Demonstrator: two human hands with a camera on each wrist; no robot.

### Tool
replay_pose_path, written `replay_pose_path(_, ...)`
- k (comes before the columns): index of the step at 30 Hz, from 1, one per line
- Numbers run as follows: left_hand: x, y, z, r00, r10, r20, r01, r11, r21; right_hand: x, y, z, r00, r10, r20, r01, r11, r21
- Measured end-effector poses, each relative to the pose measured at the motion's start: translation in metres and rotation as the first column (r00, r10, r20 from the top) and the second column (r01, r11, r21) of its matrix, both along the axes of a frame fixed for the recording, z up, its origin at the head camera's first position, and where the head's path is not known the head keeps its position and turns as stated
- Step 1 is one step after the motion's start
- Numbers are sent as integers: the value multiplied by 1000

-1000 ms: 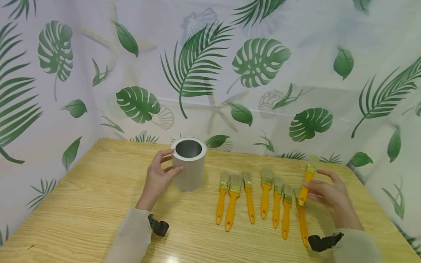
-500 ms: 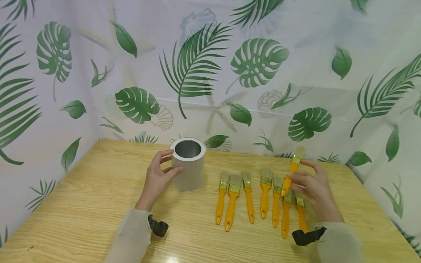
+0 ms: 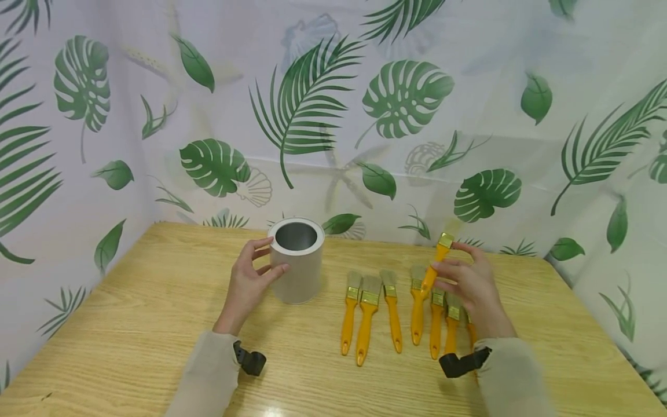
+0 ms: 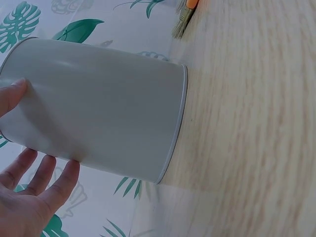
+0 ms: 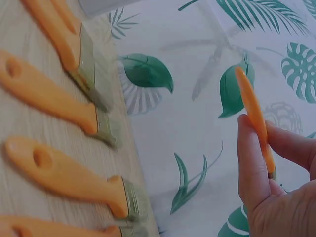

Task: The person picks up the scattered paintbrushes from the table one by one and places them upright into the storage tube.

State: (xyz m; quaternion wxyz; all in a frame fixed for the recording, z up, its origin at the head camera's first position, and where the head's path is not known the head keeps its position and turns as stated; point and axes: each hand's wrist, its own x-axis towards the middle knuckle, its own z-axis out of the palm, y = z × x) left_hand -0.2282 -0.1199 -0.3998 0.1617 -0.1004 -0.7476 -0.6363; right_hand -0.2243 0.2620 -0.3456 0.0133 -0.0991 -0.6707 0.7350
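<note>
A light grey, open-topped can (image 3: 296, 281) with a white rim stands upright on the table. My left hand (image 3: 249, 285) holds its left side, the thumb on the front and the fingers round the side, as the left wrist view of the can (image 4: 103, 108) confirms. Above the row of brushes, my right hand (image 3: 473, 285) pinches a small paintbrush (image 3: 436, 265) with an orange handle, bristles pointing up and away. In the right wrist view the handle (image 5: 253, 106) sits between thumb and fingers; its bristles are hidden there.
Several orange-handled paintbrushes (image 3: 367, 321) lie in a row on the wooden table (image 3: 156, 313), right of the can, bristles toward the back. The right hand and wrist cover parts of the rightmost ones. A leaf-printed cloth (image 3: 312, 104) hangs behind the table.
My right hand has carried the paintbrush leftward over the row, from above the rightmost brush toward the can. The left hand and the can stay in place.
</note>
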Motion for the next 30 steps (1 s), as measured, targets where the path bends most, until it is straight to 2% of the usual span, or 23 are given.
replay_pose_path(10,-1,1,-1,1000,4,-16,-4,1000,-6,-5,-27,6,999,33,-18,-34,998,-48)
replay_pose_path(16,0,2,-1,1000,13,-16,-14,1000,-22,-10,-44,11,997,58,-44,-60,998,-32)
replay_pose_path(20,1,1,-1,1000,18,-18,-19,999,-28,-14,-57,15,995,67,-76,-72,996,-60)
replay_pose_path(25,0,0,-2,1000,21,-19,-22,999,-32,-20,-76,20,991,57,-121,-70,993,-100)
replay_pose_path(30,0,0,-1,1000,23,-19,-23,999,-37,-27,-96,24,992,28,-122,-47,987,-152)
